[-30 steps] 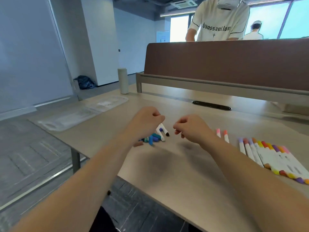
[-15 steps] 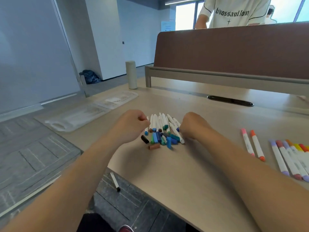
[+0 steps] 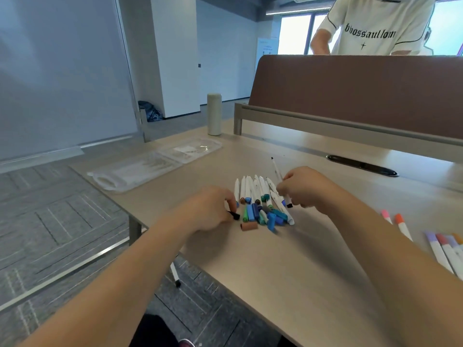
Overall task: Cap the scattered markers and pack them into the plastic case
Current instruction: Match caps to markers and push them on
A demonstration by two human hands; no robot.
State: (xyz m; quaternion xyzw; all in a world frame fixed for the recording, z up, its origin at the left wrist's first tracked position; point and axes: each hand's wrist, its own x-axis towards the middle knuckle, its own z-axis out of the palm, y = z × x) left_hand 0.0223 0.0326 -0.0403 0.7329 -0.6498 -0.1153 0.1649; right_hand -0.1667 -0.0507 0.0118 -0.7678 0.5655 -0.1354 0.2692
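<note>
Several uncapped white markers (image 3: 251, 189) lie side by side on the desk, with a heap of loose blue, green and teal caps (image 3: 266, 216) at their near ends and a brown cap (image 3: 249, 226) just in front. My left hand (image 3: 208, 211) pinches a small black cap (image 3: 235, 215) at the heap's left edge. My right hand (image 3: 307, 190) grips a thin white black-tipped marker (image 3: 275, 169) that points away from me. The clear plastic case (image 3: 150, 166) lies open at the desk's far left. Capped markers (image 3: 443, 249) lie in a row at the right.
A pink and an orange capped marker (image 3: 394, 220) lie apart from the row. One marker (image 3: 175, 274) is on the floor under the desk edge. A pale bottle (image 3: 214, 113) stands beyond the case. A brown divider (image 3: 363, 91) backs the desk; a person stands behind it.
My right hand has lifted a black-tipped marker out of the group. My left hand's fingers have closed on the black cap that lay beside it.
</note>
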